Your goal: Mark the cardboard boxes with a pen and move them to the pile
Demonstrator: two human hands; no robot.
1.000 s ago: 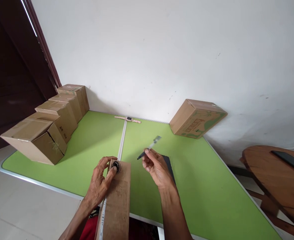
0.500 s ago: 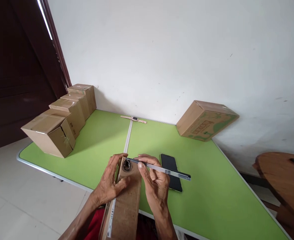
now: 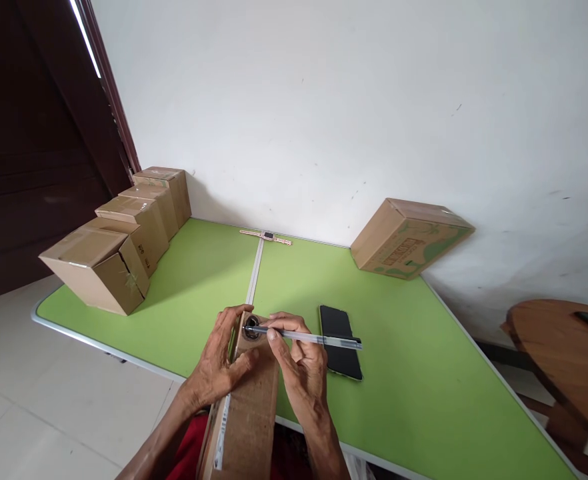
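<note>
A long narrow cardboard box (image 3: 251,407) rests at the table's near edge, with a dark-rimmed round hole near its far end. My left hand (image 3: 219,367) grips this box along its left side, thumb on the top face and fingers at the far left edge. Between the thumb and fingers of my right hand (image 3: 301,373) is a pen (image 3: 307,337) with a clear barrel. Its tip lies at the hole, and its black-clipped end points right. Just beyond the right hand, a dark smartphone (image 3: 341,327) lies on the table.
Several cardboard boxes (image 3: 117,273) stand in a row at the left of the green table (image 3: 414,373). Another printed box (image 3: 409,240) leans at the wall on the right. A pink-strapped watch (image 3: 268,236) lies at the back. A brown wooden table (image 3: 564,360) stands at right.
My right hand has shifted slightly left and turned the pen flatter. The pen tip has moved from the hole's upper rim to across the hole. My left hand keeps its grip.
</note>
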